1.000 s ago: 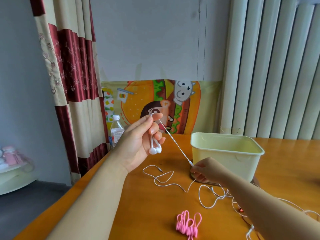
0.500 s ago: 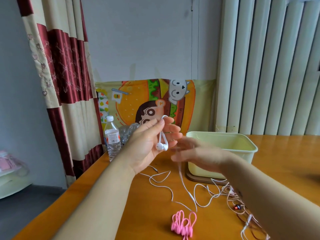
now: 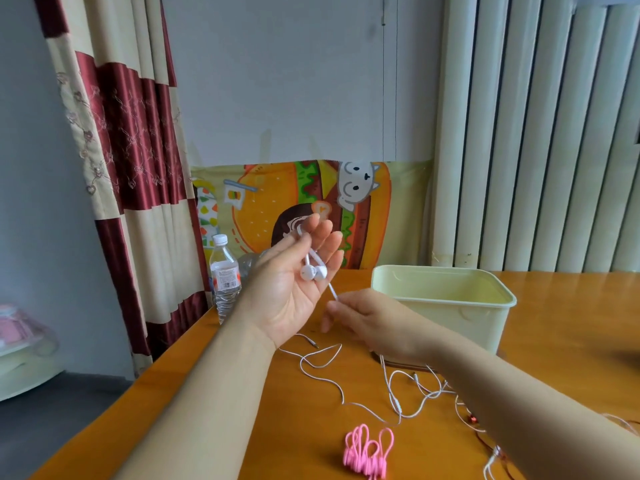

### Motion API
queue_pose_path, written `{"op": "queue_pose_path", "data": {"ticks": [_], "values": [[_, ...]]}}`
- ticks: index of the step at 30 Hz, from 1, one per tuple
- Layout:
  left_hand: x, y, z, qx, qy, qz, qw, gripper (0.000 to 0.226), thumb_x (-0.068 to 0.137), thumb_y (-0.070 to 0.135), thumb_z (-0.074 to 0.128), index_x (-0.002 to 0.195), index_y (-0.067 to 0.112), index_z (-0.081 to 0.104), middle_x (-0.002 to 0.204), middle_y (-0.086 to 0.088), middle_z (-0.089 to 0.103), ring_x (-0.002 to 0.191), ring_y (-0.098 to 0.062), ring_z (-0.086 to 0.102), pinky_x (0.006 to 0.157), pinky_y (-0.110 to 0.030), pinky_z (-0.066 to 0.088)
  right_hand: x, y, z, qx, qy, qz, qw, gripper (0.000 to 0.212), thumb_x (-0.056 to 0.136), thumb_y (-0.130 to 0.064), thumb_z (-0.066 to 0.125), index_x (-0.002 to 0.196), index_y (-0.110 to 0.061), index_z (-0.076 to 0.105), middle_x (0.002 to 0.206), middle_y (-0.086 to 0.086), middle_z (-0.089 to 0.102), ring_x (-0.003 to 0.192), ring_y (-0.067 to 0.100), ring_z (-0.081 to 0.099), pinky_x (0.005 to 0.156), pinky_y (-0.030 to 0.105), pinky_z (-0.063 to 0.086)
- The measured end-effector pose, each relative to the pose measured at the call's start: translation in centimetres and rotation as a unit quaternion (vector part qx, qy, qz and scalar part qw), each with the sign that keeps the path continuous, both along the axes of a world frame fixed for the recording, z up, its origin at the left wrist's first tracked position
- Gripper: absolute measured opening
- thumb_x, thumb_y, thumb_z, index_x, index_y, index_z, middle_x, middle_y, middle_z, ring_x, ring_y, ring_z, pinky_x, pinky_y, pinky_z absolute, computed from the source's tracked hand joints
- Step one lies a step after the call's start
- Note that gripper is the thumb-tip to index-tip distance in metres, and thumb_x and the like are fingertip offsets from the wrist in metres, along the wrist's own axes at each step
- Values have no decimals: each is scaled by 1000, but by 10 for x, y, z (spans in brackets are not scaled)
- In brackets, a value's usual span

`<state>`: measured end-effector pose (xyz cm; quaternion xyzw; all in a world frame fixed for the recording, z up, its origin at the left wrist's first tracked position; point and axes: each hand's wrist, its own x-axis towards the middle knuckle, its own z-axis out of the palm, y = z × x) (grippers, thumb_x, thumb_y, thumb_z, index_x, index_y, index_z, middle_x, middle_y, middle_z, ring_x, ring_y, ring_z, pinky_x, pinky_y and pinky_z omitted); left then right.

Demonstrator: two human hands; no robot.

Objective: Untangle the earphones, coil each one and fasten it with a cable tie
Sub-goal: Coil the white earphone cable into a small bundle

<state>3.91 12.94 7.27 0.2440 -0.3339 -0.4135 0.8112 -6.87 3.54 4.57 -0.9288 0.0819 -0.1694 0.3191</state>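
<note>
From the head camera, your left hand [image 3: 294, 282] is raised palm-up above the near left part of the glossy orange wooden desk [image 3: 571, 323], its thumb and forefinger closed on the thin white cord so that the two white plastic earbuds [image 3: 313, 272] hang against your palm while the other fingers [image 3: 329, 237] stay spread. Your right hand [image 3: 367, 320] sits just below and to the right, its fingers pinched on the same white earphone cable [image 3: 325, 379] a short way down from the buds, holding a taut stretch between the two hands. By the look of it you are at the start of coiling this first set: no loops are visible on your left hand, and most of the cable trails loose over the desk, running under your right forearm into a tangle with what seems to be a second, reddish earphone [image 3: 472, 419], though that part is partly hidden. The bunch of pink looped silicone cable ties [image 3: 369, 452] lies untouched near the front edge, so coiling, fastening and the rest of the untangling are all left. The pale yellow rectangular plastic tub [image 3: 450, 306] behind your right hand looks empty as far as its inside shows.
</note>
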Motion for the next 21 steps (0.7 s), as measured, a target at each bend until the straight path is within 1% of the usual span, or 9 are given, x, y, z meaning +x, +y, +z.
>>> {"op": "queue_pose_path", "data": {"ticks": [2, 5, 7, 9, 11, 13, 15, 17, 21], "values": [[6, -3, -6, 7, -10, 61, 998, 23, 98, 8, 39, 99, 14, 62, 94, -1, 71, 93, -14, 69, 87, -32, 54, -6, 6, 6, -85, 45, -1, 995, 35, 101, -30, 38, 98, -15, 69, 77, -3, 60, 67, 5, 53, 63, 21, 42], [15, -9, -18, 39, -27, 137, 989, 24, 100, 8, 38, 99, 12, 61, 93, -2, 73, 97, -16, 68, 92, -34, 49, -16, 14, 18, -142, 103, 3, 984, 31, 101, -31, 39, 104, -19, 67, 97, 0, 66, 85, 12, 58, 76, 27, 46], [14, -13, -26, 71, -79, 173, 979, 25, 101, 10, 37, 98, 12, 62, 88, 0, 73, 94, -15, 68, 92, -33, 48, -23, 19, 26, -178, 107, 15, 978, 29, 100, -30, 40, 104, -20, 67, 90, -5, 66, 79, 3, 58, 72, 21, 47], [8, -12, -32, 104, -163, 183, 964, 27, 102, 13, 36, 96, 13, 62, 84, 4, 73, 88, -10, 68, 87, -29, 48, -29, 22, 38, -214, 73, 21, 974, 26, 100, -25, 44, 98, -16, 68, 72, -10, 58, 64, -5, 53, 61, 10, 40], [2, -8, -36, 135, -256, 169, 942, 29, 103, 17, 35, 98, 15, 63, 87, 6, 73, 86, -4, 67, 79, -21, 49, -34, 21, 51, -235, 22, 17, 972, 25, 98, -20, 47, 88, -12, 68, 66, -11, 54, 56, -2, 49, 57, 10, 37], [-1, -4, -39, 139, -306, 132, 933, 30, 102, 22, 34, 103, 15, 62, 95, 2, 72, 91, -6, 66, 79, -18, 51, -36, 16, 61, -222, -27, 19, 975, 26, 97, -21, 49, 74, -20, 60, 63, -14, 53, 57, -2, 52, 57, 10, 39], [-5, -2, -39, 132, -319, 114, 932, 31, 100, 23, 34, 103, 11, 62, 87, -1, 71, 86, -12, 66, 84, -23, 54, -34, 8, 65, -208, -68, 7, 976, 26, 96, -22, 51, 71, -26, 56, 61, -14, 53, 60, -2, 55, 57, 12, 42], [-12, 0, -38, 133, -316, 103, 934, 31, 99, 23, 36, 100, 8, 62, 77, -1, 68, 79, -15, 64, 89, -33, 54, -31, 0, 66, -191, -107, -19, 976, 25, 95, -25, 52, 74, -16, 61, 63, -9, 57, 62, 5, 56, 55, 17, 42], [-24, 3, -38, 116, -276, 48, 953, 35, 88, 32, 40, 95, 6, 62, 71, -4, 63, 73, -15, 60, 87, -44, 52, -24, -9, 68, -107, -147, -28, 983, 29, 97, -24, 50, 71, -15, 59, 57, -8, 51, 48, 2, 47, 48, 12, 34]]}}
